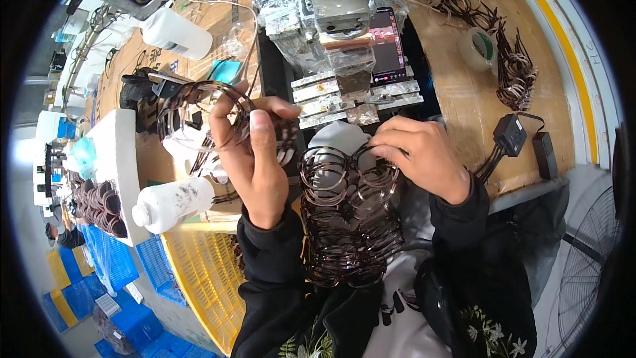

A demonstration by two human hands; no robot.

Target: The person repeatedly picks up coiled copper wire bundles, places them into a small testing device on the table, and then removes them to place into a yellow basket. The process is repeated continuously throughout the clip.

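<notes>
My left hand [248, 152] is raised left of the middle, its fingers curled around brown tortoiseshell eyeglass frames [173, 109]. The exact grip is partly hidden behind the fingers. In front of my body a stack of similar eyeglass frames [351, 242] rises in overlapping rows. With thumb and fingertips closed, my right hand [421, 156] pinches the rim of an eyeglass frame at the far end of that stack. A rounded pale grey piece [338, 136] sits just beyond the stack, below the machine's slotted metal bed [324, 99].
Beyond my hands stands a dusty machine [334, 0] with a lit phone [389, 46] against it. White bottles [179, 33] and a yellow basket [202, 285] are on the left. On the right are more frames [518, 76], a tape roll [477, 50], a black adapter [509, 135] and a fan [586, 252].
</notes>
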